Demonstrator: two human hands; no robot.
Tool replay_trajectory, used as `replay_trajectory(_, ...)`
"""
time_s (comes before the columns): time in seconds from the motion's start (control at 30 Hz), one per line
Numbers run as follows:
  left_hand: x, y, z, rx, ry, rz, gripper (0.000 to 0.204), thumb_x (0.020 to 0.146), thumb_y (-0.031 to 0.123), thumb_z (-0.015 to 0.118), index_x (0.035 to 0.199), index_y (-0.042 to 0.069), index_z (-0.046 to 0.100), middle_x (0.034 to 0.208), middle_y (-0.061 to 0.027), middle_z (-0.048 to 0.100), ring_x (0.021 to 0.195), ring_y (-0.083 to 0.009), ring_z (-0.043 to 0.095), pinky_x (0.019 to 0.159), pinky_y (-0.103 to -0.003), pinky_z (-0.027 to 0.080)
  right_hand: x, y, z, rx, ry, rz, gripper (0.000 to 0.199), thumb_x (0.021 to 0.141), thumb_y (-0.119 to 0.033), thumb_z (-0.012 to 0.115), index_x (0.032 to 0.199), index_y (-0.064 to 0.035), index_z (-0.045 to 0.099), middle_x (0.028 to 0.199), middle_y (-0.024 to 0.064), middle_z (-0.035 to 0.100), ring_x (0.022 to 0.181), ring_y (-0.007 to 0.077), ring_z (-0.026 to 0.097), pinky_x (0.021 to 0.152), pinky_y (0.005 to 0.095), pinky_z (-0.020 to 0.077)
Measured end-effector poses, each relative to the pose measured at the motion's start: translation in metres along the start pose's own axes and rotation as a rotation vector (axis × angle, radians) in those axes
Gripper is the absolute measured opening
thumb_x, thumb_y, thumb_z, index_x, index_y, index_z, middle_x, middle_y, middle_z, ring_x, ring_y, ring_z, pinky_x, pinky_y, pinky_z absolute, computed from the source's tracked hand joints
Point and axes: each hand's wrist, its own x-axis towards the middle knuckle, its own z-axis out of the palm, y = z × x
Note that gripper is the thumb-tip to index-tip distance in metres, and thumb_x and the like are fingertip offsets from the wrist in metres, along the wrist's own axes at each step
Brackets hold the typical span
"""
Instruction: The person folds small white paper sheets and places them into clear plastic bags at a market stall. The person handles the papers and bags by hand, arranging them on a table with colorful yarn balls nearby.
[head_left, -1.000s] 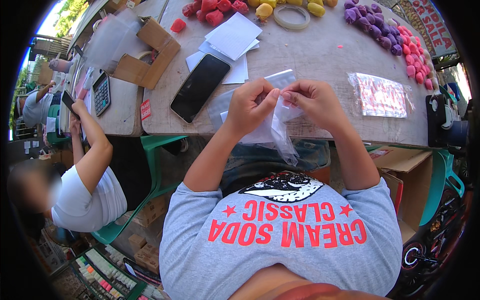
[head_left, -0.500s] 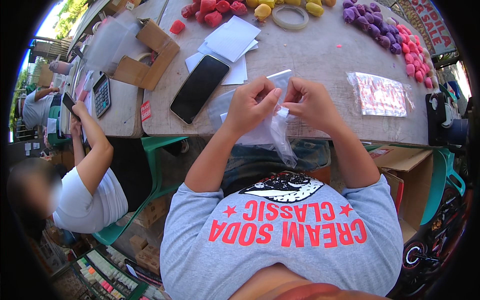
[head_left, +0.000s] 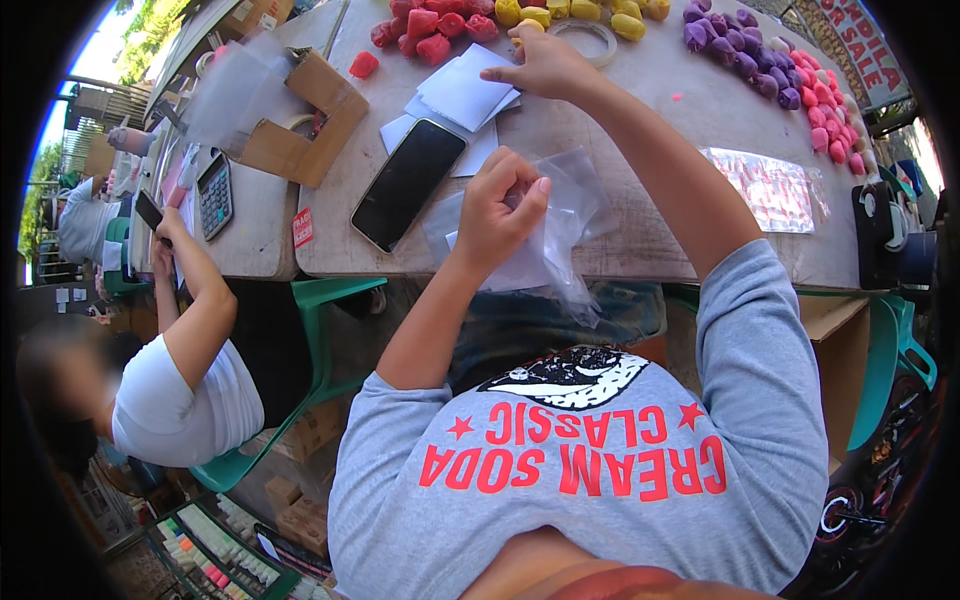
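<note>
My left hand [head_left: 500,212] is closed with its fingers curled on a clear plastic bag [head_left: 562,235], which hangs over the table's near edge. My right hand [head_left: 550,65] reaches across to the far side, thumb stretched out and fingers apart, at a cluster of small yellow bud-shaped pieces [head_left: 628,24]. Its fingertips are at one of these; whether they touch it I cannot tell. White paper sheets [head_left: 462,88] lie below that hand, and a black phone [head_left: 410,185] rests left of the bag.
Red pieces [head_left: 433,47], purple pieces [head_left: 742,55] and pink pieces [head_left: 828,115] lie along the far side. A roll of tape [head_left: 598,50] sits by the yellow ones. At right lies a clear packet [head_left: 765,190]. A cardboard box [head_left: 290,150] and calculator [head_left: 215,195] are left, near a seated person [head_left: 185,400].
My right hand has let go of the plastic bag and moved far forward to the yellow pieces. My left hand stays with the bag, which now lies more spread out.
</note>
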Motion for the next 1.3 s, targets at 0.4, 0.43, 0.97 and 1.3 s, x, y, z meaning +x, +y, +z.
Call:
replay_trajectory(0.4, 0.001, 0.000, 0.005, -0.014, 0.046, -0.019, 0.018, 0.088, 0.019, 0.071, 0.083, 0.006, 0.060, 0.108, -0.0082, 0.064, 0.066, -0.0107, 0.047, 0.059, -0.024, 0.040, -0.056, -0.002, -0.062, 0.552, -0.051, -0.045, 0.028, 0.096, -0.018, 0.068, 0.118, -0.0013, 0.064, 0.099, 0.0072, 0.072, 0.088, 0.0141, 0.070, 0.079, 0.0291, 0.0577)
replay_trajectory(0.43, 0.001, 0.001, 0.005, -0.020, 0.038, -0.017, 0.019, 0.090, 0.019, 0.070, 0.084, 0.005, 0.059, 0.108, -0.0081, 0.064, 0.065, -0.0087, 0.044, 0.060, -0.023, 0.039, -0.077, -0.005, -0.076, 0.665, 0.003, -0.092, 0.027, 0.098, -0.016, 0.067, 0.120, -0.0012, 0.063, 0.101, 0.0072, 0.072, 0.089, 0.0142, 0.071, 0.079, 0.0281, 0.0587)
replay_trajectory(0.97, 0.001, 0.003, 0.004, 0.104, -0.036, 0.180, 0.014, 0.089, 0.017, 0.072, 0.090, 0.004, 0.066, 0.111, -0.0094, 0.063, 0.082, -0.0130, 0.057, 0.069, -0.024, 0.045, -0.235, -0.031, -0.088, 0.213, 0.058, 0.054, 0.013, 0.088, -0.005, 0.068, 0.101, -0.0048, 0.068, 0.077, 0.0164, 0.067, 0.066, 0.0283, 0.068, 0.057, 0.0357, 0.0490)
replay_trajectory(1.3, 0.001, 0.002, 0.008, 0.076, 0.021, 0.228, 0.009, 0.085, 0.010, 0.075, 0.086, 0.006, 0.068, 0.115, -0.0109, 0.062, 0.082, -0.0186, 0.062, 0.065, -0.030, 0.050, -0.215, -0.042, -0.081, 0.322, 0.102, 0.053, 0.015, 0.093, -0.013, 0.068, 0.102, -0.0009, 0.069, 0.085, 0.0180, 0.069, 0.074, 0.0276, 0.070, 0.065, 0.0344, 0.0527)
